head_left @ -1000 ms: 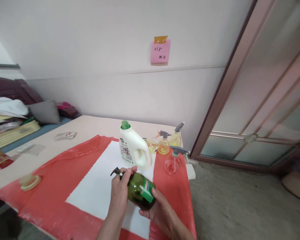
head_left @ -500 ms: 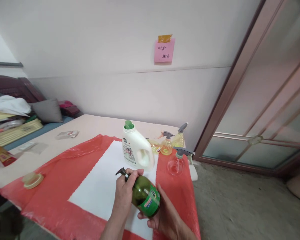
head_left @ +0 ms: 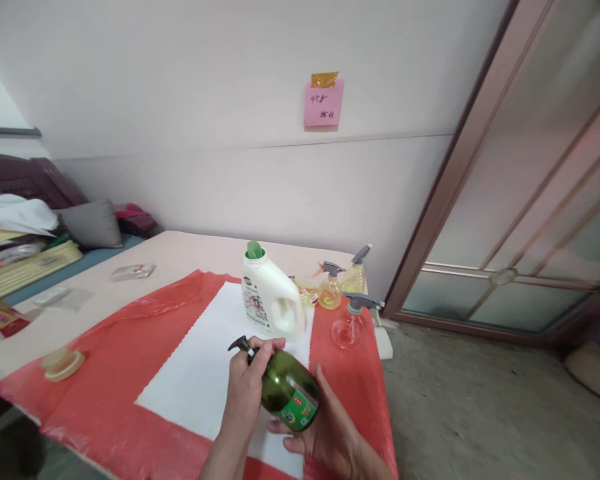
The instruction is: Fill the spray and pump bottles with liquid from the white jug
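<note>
Head view: our left hand (head_left: 247, 380) and right hand (head_left: 327, 437) gripped the green bottle (head_left: 286, 385), mid-handling; next move likely needed steadiness.

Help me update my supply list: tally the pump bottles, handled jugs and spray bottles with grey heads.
Pump bottle: 1
Handled jug: 1
Grey-headed spray bottles: 3
Total: 5

The green pump bottle (head_left: 286, 380) looks like glossy, translucent plastic; the white jug (head_left: 266, 285) is smooth, opaque plastic. Beneath, the red sheet (head_left: 105, 380) (shiny, wrinkled film) contrasts with the matt cloth pillow (head_left: 91, 225).
</note>
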The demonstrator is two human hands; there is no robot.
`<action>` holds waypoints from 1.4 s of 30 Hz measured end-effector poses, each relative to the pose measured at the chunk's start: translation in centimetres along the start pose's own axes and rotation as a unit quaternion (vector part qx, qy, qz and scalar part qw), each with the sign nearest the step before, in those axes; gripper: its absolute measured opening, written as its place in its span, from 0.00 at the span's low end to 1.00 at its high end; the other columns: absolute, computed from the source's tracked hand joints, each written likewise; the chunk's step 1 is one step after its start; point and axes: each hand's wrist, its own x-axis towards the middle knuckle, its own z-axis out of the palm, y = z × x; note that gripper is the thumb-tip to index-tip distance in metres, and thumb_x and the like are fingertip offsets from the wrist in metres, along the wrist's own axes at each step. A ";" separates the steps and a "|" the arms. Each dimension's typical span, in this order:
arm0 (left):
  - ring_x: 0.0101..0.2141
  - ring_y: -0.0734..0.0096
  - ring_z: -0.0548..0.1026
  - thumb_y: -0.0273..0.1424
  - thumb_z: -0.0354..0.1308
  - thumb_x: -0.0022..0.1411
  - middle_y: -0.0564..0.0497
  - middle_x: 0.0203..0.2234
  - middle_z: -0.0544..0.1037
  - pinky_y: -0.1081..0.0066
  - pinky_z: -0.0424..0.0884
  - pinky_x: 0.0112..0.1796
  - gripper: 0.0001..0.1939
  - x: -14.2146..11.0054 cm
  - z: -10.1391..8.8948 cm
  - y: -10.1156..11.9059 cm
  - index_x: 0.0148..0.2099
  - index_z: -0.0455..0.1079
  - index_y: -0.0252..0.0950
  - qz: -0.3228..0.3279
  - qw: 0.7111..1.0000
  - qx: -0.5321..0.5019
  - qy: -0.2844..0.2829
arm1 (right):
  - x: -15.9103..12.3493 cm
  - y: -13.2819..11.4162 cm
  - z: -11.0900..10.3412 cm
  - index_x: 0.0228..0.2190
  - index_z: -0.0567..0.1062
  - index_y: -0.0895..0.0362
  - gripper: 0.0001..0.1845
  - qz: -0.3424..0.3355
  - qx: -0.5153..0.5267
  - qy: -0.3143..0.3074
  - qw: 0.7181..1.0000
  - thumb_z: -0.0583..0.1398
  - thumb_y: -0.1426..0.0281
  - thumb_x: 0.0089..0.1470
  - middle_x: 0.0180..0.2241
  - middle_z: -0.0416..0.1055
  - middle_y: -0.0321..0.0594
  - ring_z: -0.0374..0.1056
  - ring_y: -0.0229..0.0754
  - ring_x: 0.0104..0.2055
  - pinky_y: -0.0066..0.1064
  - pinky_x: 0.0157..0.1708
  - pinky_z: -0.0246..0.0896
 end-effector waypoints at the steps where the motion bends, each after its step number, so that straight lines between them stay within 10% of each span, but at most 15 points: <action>1: 0.41 0.58 0.76 0.41 0.59 0.58 0.43 0.37 0.80 0.63 0.67 0.45 0.14 -0.1 0.0 0.1 0.31 0.71 0.34 0.001 1.000 0.007 -0.001 | 0.0 0.1 -0.1 0.55 0.65 0.59 0.42 0.011 -0.006 -0.010 1.000 0.52 0.40 0.51 0.45 0.74 0.55 0.75 0.49 0.31 0.31 0.24 0.63; 8: 0.38 0.57 0.77 0.42 0.63 0.53 0.42 0.36 0.80 0.61 0.70 0.42 0.15 0.1 0.4 -0.2 0.30 0.70 0.33 -0.055 0.991 -0.073 0.100 | -0.2 -0.1 0.2 0.44 0.70 0.49 0.30 -0.170 -0.014 -0.021 0.985 0.70 0.69 0.36 0.51 0.71 0.41 0.69 0.51 0.49 0.43 0.46 0.61; 14: 0.37 0.58 0.78 0.42 0.64 0.50 0.42 0.34 0.81 0.62 0.71 0.40 0.15 0.5 1.1 -0.2 0.29 0.70 0.33 -0.066 0.984 -0.090 0.141 | -0.6 -0.7 1.4 0.44 0.71 0.50 0.32 -0.216 -0.036 -0.012 0.976 0.71 0.72 0.33 0.49 0.72 0.41 0.66 0.52 0.52 0.44 0.50 0.57; 21: 0.37 0.60 0.77 0.41 0.63 0.53 0.44 0.35 0.81 0.65 0.70 0.40 0.14 0.9 0.1 -0.1 0.29 0.71 0.34 -0.023 0.995 -0.040 0.083 | 0.2 0.0 -0.1 0.55 0.65 0.55 0.42 -0.011 -0.017 0.016 1.000 0.50 0.37 0.50 0.46 0.73 0.51 0.74 0.46 0.33 0.32 0.28 0.64; 27: 0.40 0.57 0.77 0.41 0.61 0.56 0.42 0.36 0.80 0.64 0.69 0.40 0.15 0.9 -0.2 -0.1 0.31 0.73 0.33 -0.007 0.998 -0.041 0.055 | -0.6 -0.1 0.3 0.55 0.64 0.49 0.37 -0.124 0.002 -0.025 0.992 0.68 0.64 0.43 0.56 0.66 0.45 0.67 0.51 0.52 0.39 0.46 0.63; 34: 0.34 0.61 0.77 0.43 0.61 0.54 0.45 0.30 0.80 0.67 0.69 0.39 0.16 0.2 1.0 0.7 0.30 0.75 0.33 -0.002 0.999 0.046 0.030 | -0.3 0.3 -0.2 0.51 0.69 0.60 0.39 -0.008 0.002 0.011 1.000 0.53 0.41 0.52 0.43 0.74 0.53 0.73 0.48 0.35 0.32 0.28 0.64; 42: 0.35 0.63 0.78 0.40 0.63 0.52 0.46 0.29 0.80 0.64 0.70 0.42 0.13 1.9 0.4 -0.6 0.28 0.70 0.34 -0.032 0.980 -0.092 0.176 | -0.3 -0.4 0.1 0.41 0.73 0.49 0.30 -0.210 0.016 0.054 0.976 0.67 0.77 0.31 0.44 0.76 0.37 0.70 0.48 0.46 0.40 0.46 0.60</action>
